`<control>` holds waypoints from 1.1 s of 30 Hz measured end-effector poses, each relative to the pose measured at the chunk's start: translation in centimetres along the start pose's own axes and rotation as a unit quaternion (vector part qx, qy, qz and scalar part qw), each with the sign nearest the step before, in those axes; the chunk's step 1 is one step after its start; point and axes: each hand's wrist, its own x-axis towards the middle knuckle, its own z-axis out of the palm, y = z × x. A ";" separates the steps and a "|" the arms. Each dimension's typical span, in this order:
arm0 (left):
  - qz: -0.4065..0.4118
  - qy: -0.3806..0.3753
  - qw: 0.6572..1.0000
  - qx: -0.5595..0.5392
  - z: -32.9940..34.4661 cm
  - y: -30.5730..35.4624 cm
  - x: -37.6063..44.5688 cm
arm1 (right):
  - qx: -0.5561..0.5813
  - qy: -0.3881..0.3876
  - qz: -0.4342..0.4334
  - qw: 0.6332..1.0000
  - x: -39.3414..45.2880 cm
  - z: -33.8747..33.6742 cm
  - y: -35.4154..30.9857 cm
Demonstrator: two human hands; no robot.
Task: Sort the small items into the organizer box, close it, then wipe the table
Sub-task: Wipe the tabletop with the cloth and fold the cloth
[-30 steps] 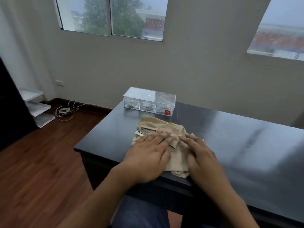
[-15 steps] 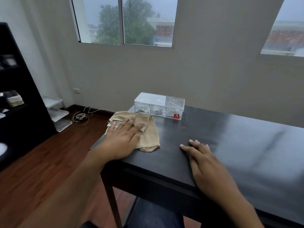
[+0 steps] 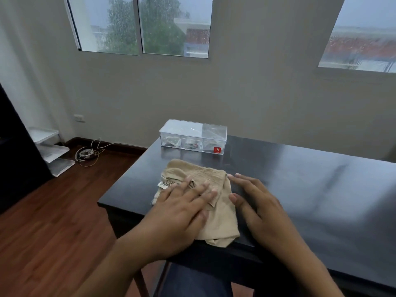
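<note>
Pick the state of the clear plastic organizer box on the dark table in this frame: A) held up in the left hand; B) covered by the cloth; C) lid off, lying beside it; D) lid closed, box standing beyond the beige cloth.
D: the clear plastic organizer box stands lidded on the dark table, beyond the beige cloth.

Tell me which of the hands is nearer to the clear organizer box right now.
Right, though only slightly. The right hand lies flat on the table at the cloth's right edge, fingertips pointing toward the organizer box. The left hand presses on the cloth, a bit farther back.
</note>
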 end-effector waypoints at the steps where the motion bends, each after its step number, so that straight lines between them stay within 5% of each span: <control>1: 0.000 -0.001 1.000 -0.019 -0.3 -0.5 0.0 | 0.007 -0.001 -0.011 1.000 -0.2 -0.2 0.0; 5: -0.010 0.087 0.996 0.018 -2.1 -5.2 0.9 | -0.033 -0.043 -0.063 0.997 0.5 -0.8 -0.6; 10: -0.015 0.100 0.995 -0.001 -2.6 -8.9 2.1 | -0.093 -0.132 -0.092 0.983 3.1 -0.5 -0.5; 22: 0.030 0.286 0.956 -0.054 -1.7 -9.1 2.9 | -0.087 -0.079 -0.108 0.987 4.2 1.1 -0.4; 28: -0.004 0.190 0.979 -0.081 -1.7 -10.4 1.4 | -0.119 -0.140 -0.123 0.975 4.4 0.0 -0.4; 33: -0.009 0.267 0.959 -0.098 -1.5 -9.5 1.6 | -0.112 -0.124 -0.150 0.974 5.1 -0.1 -0.7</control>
